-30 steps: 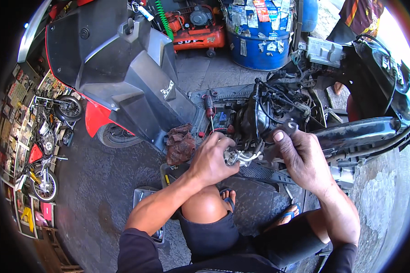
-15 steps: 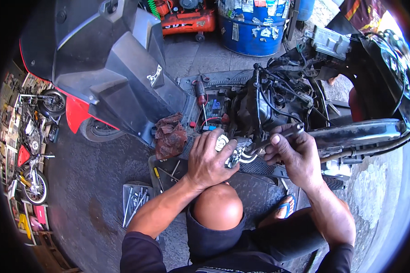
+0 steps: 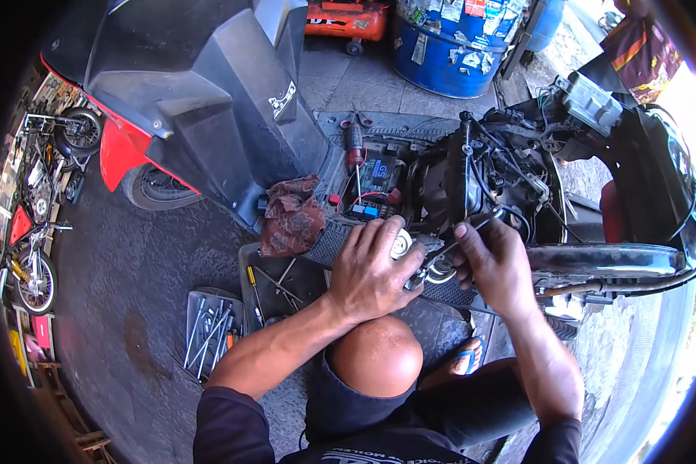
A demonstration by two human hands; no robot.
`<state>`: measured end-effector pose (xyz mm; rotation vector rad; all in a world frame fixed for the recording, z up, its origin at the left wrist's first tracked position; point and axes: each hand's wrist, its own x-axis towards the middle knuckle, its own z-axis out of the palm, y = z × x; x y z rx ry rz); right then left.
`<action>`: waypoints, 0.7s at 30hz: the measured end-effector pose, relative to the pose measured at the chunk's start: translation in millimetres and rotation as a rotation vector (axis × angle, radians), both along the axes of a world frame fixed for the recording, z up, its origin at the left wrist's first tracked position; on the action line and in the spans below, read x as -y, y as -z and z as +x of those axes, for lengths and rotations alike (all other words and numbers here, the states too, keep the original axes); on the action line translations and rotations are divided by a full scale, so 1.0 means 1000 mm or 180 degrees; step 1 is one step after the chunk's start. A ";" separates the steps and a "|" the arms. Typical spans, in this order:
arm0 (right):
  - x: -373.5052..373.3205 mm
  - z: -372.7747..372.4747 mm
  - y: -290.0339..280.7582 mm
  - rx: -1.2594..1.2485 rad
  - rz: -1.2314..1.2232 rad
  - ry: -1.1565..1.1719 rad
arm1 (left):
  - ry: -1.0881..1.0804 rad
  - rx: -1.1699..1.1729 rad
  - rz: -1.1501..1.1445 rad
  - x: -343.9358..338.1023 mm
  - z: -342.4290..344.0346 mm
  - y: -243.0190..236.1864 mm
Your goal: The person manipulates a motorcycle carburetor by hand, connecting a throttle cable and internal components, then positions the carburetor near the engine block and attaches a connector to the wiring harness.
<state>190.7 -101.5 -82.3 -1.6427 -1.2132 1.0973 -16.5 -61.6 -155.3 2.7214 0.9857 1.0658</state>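
Note:
My left hand [image 3: 375,271] is closed around a silver metal engine part [image 3: 402,247] with curved tubes, just above my bent knee. My right hand [image 3: 493,271] grips a dark, thin tool [image 3: 460,241], held against that part's right side; its exact kind is hard to make out. Beyond them is the opened scooter's engine bay [image 3: 503,178], with hoses and wires. A battery [image 3: 379,176], a red-and-grey screwdriver [image 3: 354,155] and a crumpled brown rag [image 3: 290,220] lie on the floorboard, left of the engine bay.
A tool tray [image 3: 216,325] and a dark tray [image 3: 251,255] sit at lower left. The scooter's front fairing [image 3: 209,93] fills the upper left; a small motorbike [image 3: 39,263] stands far left. Behind are a red compressor [image 3: 344,19], blue drum [image 3: 448,54] and patterned cloth [image 3: 638,62].
My left hand has shifted right with the metal part, which is turned differently. My right hand's dark tool has moved to a more tilted position near it. The view has shifted, revealing more trays.

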 end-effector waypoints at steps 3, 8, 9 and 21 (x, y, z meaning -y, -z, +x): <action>0.008 -0.009 0.004 0.0405 0.0529 -0.0041 | -0.0051 -0.0024 -0.0024 0.001 0.001 0.000; 0.006 -0.003 0.006 -0.0227 0.0256 0.0024 | -0.0019 -0.0022 -0.0061 0.000 0.002 0.000; 0.003 -0.001 0.004 -0.0489 0.0151 0.0041 | -0.0013 -0.0027 -0.0059 0.000 0.001 0.000; -0.014 0.031 -0.025 -0.0997 -0.0535 -0.0582 | 0.0016 0.0055 -0.0131 -0.001 0.001 0.000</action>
